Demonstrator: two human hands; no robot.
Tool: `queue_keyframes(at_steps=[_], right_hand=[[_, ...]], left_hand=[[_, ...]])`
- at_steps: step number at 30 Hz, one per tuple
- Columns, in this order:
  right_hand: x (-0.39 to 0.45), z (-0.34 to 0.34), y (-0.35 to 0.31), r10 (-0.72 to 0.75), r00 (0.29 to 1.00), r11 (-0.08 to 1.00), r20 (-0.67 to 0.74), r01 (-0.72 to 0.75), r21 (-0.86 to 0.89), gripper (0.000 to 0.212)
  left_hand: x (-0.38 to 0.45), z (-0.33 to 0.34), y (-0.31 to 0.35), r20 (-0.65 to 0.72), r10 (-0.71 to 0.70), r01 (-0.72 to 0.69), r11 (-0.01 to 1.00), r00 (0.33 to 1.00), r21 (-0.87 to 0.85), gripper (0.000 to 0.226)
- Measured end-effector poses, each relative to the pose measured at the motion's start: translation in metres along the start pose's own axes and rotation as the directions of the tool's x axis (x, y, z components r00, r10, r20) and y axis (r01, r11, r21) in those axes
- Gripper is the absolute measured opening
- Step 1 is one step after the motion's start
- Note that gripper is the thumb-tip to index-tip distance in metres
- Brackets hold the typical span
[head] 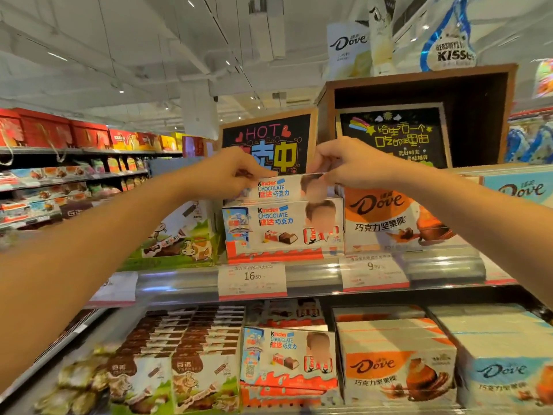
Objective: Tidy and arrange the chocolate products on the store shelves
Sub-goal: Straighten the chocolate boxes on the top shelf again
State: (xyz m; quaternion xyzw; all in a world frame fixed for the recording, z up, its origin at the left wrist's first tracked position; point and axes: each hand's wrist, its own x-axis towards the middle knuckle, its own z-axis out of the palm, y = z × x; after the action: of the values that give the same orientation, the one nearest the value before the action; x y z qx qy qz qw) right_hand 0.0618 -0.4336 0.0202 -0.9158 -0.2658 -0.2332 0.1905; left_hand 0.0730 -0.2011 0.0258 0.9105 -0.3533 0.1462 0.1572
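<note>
Nearest, lower-shelf Dove boxes [398, 360] sit beside a Kinder Chocolate display box [288, 365]. Farther up, the left hand [230, 172] and right hand [350, 163] each pinch an end of a Kinder Chocolate bar box [284, 187], held just above the upper-shelf Kinder carton [282, 227].

Kinder Chocolate box [282, 227], Dove box [386, 217], price tag [252, 280] "16.90", chalkboard [267, 142] "HOT".

White Kinder Chocolate box [287, 187] tilted atop the upper-shelf Kinder stack [282, 229], pinched between both grips.
</note>
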Motion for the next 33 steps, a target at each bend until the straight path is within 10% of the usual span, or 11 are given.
queue_keyframes(at_steps=[10,16,22,30,33], right_hand=[[-0.006,0.007,-0.007,-0.085,0.991,0.984,0.104,0.1,-0.147,0.024],[0.001,-0.003,-0.018,0.012,0.965,0.99,0.263,0.025,-0.136,0.044],[0.01,0.008,-0.026,0.165,0.774,0.967,0.612,-0.007,-0.253,0.089],[0.016,0.006,-0.03,0.116,0.818,0.972,0.563,0.022,-0.232,0.075],[0.023,0.008,-0.029,0.211,0.81,0.961,0.547,-0.069,-0.268,0.102]], left_hand=[[0.006,0.002,-0.01,0.176,-0.009,0.026,0.995,0.984,-0.094,0.02],[0.0,-0.008,-0.01,0.366,-0.018,0.05,0.996,0.931,-0.076,0.051],[-0.003,-0.003,-0.014,0.353,-0.059,0.019,0.993,0.934,0.117,0.062],[-0.007,-0.002,-0.012,0.362,-0.11,0.061,0.988,0.926,0.145,0.053],[-0.008,0.0,-0.013,0.335,-0.124,0.077,0.985,0.934,0.152,0.057]])
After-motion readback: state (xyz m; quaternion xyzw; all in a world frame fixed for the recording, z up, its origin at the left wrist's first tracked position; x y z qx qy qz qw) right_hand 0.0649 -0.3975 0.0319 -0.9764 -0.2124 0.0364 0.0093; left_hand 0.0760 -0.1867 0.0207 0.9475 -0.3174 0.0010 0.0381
